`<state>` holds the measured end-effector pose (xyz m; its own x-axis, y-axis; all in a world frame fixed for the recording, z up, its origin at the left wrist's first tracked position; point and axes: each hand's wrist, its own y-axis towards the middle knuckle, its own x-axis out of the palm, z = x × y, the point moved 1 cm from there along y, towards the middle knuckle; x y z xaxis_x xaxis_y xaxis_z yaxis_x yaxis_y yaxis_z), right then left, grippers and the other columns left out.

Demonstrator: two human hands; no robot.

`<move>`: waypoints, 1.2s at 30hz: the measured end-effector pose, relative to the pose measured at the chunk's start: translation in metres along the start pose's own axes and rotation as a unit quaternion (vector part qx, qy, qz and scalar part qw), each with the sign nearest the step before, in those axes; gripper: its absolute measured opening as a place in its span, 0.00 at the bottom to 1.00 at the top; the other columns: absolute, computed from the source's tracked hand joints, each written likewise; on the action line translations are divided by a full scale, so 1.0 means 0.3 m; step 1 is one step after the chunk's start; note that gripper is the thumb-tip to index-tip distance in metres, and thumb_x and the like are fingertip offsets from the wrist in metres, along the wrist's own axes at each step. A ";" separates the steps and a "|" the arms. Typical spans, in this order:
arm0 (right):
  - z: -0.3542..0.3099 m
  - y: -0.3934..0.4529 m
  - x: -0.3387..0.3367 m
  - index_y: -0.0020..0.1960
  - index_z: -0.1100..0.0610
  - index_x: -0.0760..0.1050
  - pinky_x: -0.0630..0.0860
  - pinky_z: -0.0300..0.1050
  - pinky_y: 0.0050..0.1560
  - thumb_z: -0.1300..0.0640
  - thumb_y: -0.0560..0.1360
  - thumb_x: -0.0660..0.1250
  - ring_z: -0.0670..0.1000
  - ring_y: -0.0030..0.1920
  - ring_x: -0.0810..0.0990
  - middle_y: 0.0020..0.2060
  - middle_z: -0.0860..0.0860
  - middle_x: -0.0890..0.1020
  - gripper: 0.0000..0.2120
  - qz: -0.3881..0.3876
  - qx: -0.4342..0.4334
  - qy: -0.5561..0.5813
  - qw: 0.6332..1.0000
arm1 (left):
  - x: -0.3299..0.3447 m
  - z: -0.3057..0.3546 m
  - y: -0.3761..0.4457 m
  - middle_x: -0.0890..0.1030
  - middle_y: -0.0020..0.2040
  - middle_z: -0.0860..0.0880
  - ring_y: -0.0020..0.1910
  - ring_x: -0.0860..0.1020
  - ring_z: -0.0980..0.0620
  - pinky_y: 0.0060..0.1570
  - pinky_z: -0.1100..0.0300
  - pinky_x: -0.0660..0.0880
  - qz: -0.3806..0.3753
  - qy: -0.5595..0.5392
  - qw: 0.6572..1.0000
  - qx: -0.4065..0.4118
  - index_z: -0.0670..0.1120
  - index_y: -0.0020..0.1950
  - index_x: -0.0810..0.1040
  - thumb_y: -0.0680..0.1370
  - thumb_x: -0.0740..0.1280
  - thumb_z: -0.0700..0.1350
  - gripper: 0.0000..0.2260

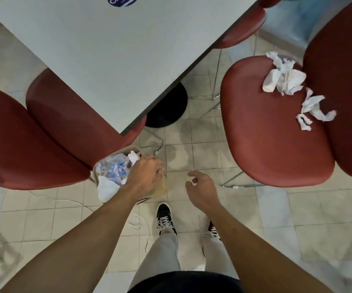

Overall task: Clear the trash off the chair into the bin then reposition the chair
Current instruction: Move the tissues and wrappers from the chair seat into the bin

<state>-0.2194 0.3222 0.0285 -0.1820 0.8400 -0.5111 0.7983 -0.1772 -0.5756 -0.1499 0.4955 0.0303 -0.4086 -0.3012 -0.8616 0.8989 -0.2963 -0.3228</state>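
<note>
While left hand [147, 174] grips bin [116, 166] rim, right hand [200, 185] loosely curled, empty; chair [272, 127] backrest rightward.

Chair seat [272, 127] smooth red vinyl, slight sheen; tissues [285, 79] crumpled white paper; chair legs [242, 185] shiny metal.

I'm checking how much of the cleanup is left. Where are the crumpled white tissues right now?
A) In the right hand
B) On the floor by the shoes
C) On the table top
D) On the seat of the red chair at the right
D: the crumpled white tissues lie on the seat of the red chair, near its backrest, while the right hand hangs loose and holds nothing.
</note>
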 end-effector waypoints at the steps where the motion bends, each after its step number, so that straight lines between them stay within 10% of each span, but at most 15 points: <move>1: 0.016 0.001 -0.046 0.63 0.54 0.76 0.74 0.44 0.56 0.59 0.76 0.64 0.51 0.50 0.76 0.49 0.51 0.75 0.16 0.007 0.000 0.000 1.000 | 0.006 0.035 -0.002 0.80 0.55 0.45 0.58 0.74 0.45 0.57 0.56 0.71 -0.002 -0.001 1.000 -0.003 0.46 0.53 0.82 0.75 0.64 0.41 0.10; 23: 0.352 0.216 -0.990 0.63 0.54 0.75 0.75 0.50 0.59 0.58 0.74 0.66 0.55 0.55 0.79 0.55 0.55 0.80 0.18 0.181 0.091 0.062 0.977 | 0.091 0.858 0.501 0.77 0.58 0.56 0.58 0.76 0.54 0.61 0.59 0.71 -0.073 -0.052 0.989 0.118 0.54 0.57 0.80 0.77 0.66 0.47 0.10; 36: 0.619 0.629 -1.316 0.69 0.51 0.70 0.69 0.45 0.63 0.58 0.73 0.67 0.55 0.63 0.74 0.65 0.55 0.73 0.24 0.137 0.128 0.017 0.982 | 0.300 1.280 0.961 0.78 0.57 0.54 0.57 0.77 0.54 0.61 0.60 0.71 -0.115 -0.044 0.983 0.136 0.53 0.58 0.80 0.74 0.70 0.46 0.12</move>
<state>-0.1036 -0.1381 0.0032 0.0425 0.7592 -0.6495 0.6434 -0.5181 -0.5636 0.0118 0.0351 0.0102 -0.6187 -0.2716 -0.7372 0.7106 -0.5937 -0.3776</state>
